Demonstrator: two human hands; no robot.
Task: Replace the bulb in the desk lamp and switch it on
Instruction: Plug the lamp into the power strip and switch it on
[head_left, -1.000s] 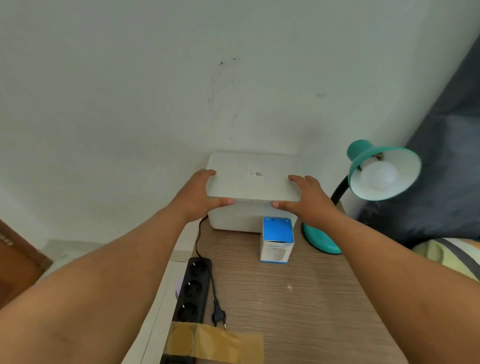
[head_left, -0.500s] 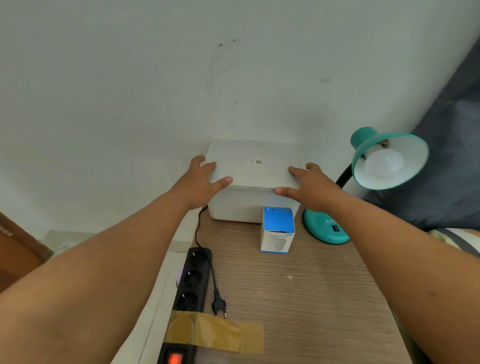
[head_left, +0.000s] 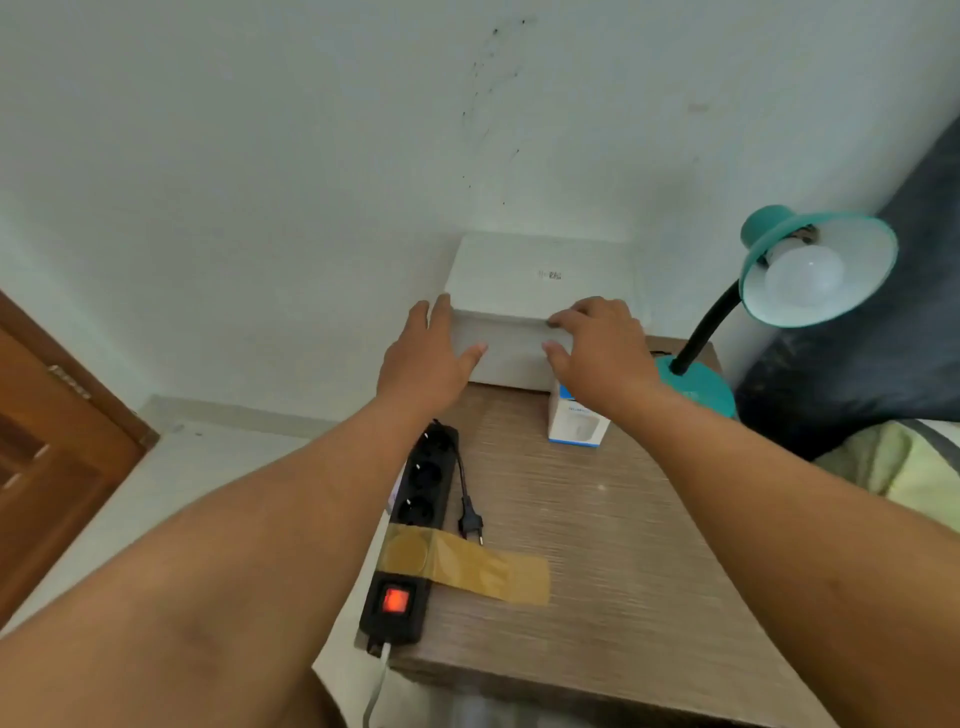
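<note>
A teal desk lamp (head_left: 815, 270) stands at the table's back right on a round teal base (head_left: 701, 387), its shade tilted toward me with a white bulb (head_left: 802, 273) screwed in. A small blue-and-white bulb box (head_left: 576, 423) stands upright on the table, partly behind my right wrist. My left hand (head_left: 428, 358) and my right hand (head_left: 597, 348) hover with fingers spread at the front of a white box (head_left: 540, 275) set against the wall. Neither hand grips it.
A black power strip (head_left: 415, 514) with a lit red switch (head_left: 395, 600) lies along the wooden table's (head_left: 597, 545) left edge, held by brown tape (head_left: 467, 564). The lamp's loose plug (head_left: 470, 525) lies beside it. A wooden door (head_left: 47, 441) is at left, dark bedding (head_left: 857, 374) at right.
Both hands have let go of the white box and drawn back and inward from its sides. The view has tilted down, showing more of the power strip.
</note>
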